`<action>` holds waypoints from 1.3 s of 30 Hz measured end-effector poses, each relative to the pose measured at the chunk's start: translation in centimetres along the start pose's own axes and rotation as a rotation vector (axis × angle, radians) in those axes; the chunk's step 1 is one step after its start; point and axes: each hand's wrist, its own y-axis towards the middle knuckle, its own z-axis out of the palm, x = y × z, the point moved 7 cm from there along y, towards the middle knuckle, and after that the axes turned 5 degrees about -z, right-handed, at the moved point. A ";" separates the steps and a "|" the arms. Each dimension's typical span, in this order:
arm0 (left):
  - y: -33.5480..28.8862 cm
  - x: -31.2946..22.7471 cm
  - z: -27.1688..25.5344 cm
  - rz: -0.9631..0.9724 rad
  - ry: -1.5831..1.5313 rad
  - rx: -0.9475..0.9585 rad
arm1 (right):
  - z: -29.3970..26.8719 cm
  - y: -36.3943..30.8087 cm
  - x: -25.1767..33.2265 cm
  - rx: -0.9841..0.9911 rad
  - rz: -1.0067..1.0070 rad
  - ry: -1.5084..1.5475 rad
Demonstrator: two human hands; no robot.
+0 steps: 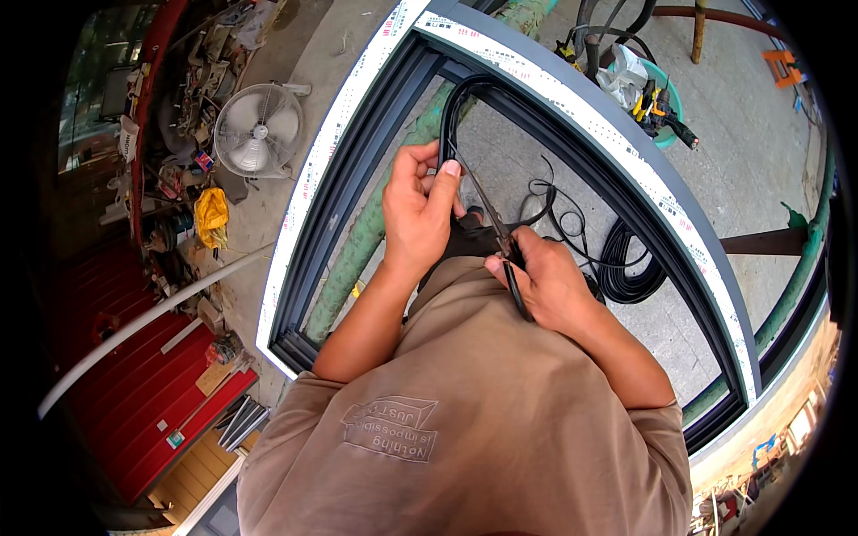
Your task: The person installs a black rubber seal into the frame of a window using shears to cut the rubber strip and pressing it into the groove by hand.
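My left hand (418,207) is closed, pinching a black rubber sealing strip (465,87) between thumb and fingers. The strip loops up from my fingers toward the far inner corner of a dark window frame (344,189), whose faces carry white printed film. In my right hand (547,279) is a pair of scissors (500,234) with black handles. Its long blades point up and left, their tips close to the strip at my left thumb. Whether the blades touch the strip I cannot tell. More of the strip lies in a coil (630,268) on the floor, seen through the frame.
Green metal pipes (357,255) run beneath the frame. At the far right sits a teal basin (672,100) with tools and white plastic in it. A standing fan (259,131) and a yellow bag (212,217) are on the left, near a cluttered heap and red panels (89,366).
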 end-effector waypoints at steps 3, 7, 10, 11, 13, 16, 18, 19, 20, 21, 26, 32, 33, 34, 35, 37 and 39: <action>-0.1 0.0 0.1 0.001 -0.029 0.006 | 0.4 0.0 -0.5 -0.018 -0.021 -0.028; -0.1 0.0 0.1 -0.007 -0.059 0.012 | 0.6 0.1 -0.9 -0.064 -0.057 -0.045; -0.1 0.1 0.1 0.004 -0.085 0.024 | 0.7 0.2 -1.2 -0.081 -0.071 -0.052; 0.0 0.2 0.1 0.005 -0.086 0.025 | 0.7 0.2 -1.3 -0.090 -0.082 -0.051; 0.0 0.4 -0.1 -0.009 -0.100 0.040 | 0.6 0.3 -1.7 -0.094 -0.077 -0.064; 0.0 0.2 0.0 0.015 -0.094 0.039 | 0.5 0.3 -2.1 -0.105 -0.065 -0.085; 0.3 -0.1 -0.6 0.018 -0.058 0.036 | 0.0 0.1 -2.1 -0.111 -0.064 -0.094; 0.3 -0.4 -1.0 0.017 -0.020 0.033 | -0.3 -0.1 -2.0 -0.079 -0.069 -0.089; 0.4 -1.1 -1.3 0.013 0.028 0.020 | -0.7 -0.2 -1.8 -0.045 -0.075 -0.084; 0.5 -1.8 -2.0 0.015 0.026 0.012 | -1.2 -0.4 -1.9 -0.039 -0.079 -0.088; 1.4 -6.3 -4.3 0.095 0.495 0.243 | -2.9 -0.9 -2.7 0.178 -0.087 0.156; 1.9 -11.2 -5.2 0.217 0.794 0.430 | -4.0 -0.5 -1.0 0.354 -0.145 0.230; 2.1 -11.2 -5.3 0.217 0.793 0.457 | -4.1 -0.3 -1.3 0.381 -0.065 0.257; 2.2 -11.0 -5.5 0.244 0.805 0.446 | -4.1 -0.1 -1.6 0.404 0.016 0.283; 2.5 -10.9 -5.7 0.244 0.802 0.436 | -4.2 0.2 -1.5 0.411 0.014 0.276; 2.9 -10.9 -5.9 0.279 0.817 0.424 | -4.5 1.1 -1.3 0.379 -0.011 0.284; 3.0 -10.9 -5.9 0.304 0.803 0.411 | -4.4 1.6 -0.6 0.360 -0.053 0.260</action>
